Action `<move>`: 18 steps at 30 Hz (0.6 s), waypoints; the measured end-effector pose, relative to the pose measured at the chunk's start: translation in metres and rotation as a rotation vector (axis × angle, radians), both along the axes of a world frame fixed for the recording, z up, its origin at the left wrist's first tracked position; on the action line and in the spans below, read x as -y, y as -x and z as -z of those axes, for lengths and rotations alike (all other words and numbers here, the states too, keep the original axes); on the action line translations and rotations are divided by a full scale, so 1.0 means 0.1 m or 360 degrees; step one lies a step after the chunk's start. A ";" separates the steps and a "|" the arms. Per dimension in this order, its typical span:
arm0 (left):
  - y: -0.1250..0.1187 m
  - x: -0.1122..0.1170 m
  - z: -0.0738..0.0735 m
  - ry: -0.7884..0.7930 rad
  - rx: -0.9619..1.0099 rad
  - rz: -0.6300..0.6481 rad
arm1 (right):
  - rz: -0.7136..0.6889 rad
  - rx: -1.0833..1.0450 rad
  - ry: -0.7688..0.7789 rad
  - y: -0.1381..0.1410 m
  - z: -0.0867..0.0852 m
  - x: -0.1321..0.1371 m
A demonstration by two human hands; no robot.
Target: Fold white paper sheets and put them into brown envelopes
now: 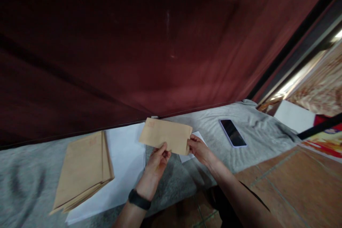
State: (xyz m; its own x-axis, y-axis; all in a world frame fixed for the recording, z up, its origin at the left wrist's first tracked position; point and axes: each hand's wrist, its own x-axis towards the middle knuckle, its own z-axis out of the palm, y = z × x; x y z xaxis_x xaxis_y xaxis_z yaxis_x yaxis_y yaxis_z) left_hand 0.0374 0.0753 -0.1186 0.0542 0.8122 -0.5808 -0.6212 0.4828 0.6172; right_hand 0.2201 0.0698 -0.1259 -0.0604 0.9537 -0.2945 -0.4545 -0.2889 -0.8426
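Note:
I hold a brown paper envelope (165,135) up over the grey cloth-covered surface (21,178). My left hand (157,162), with a black band on the wrist, pinches its lower edge near the middle. My right hand (197,148) grips its right end, fingers closed on the paper. Under the envelope a small white sheet (188,157) lies on the cloth. To the left, a stack of brown envelopes (82,169) rests on a sheet of white paper (125,160).
A phone (233,133) with a dark screen lies on the cloth at the right. A dark red curtain (133,42) hangs behind the surface. Brown floor tiles (294,185) fill the lower right, with a white box (294,115) beyond.

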 end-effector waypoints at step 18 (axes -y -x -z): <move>0.21 0.25 -0.26 -0.2010 -0.2568 0.0747 | -0.0095 0.0614 -0.0363 -0.36 -0.11 -0.06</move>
State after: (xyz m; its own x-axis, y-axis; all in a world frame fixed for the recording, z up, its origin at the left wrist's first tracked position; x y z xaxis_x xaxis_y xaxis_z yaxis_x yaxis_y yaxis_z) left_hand 0.0166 0.0501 -0.0928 0.4558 0.7877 0.4145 0.6890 -0.6071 0.3960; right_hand 0.2557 0.0762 -0.1149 -0.0441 0.9951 -0.0886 -0.0828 -0.0920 -0.9923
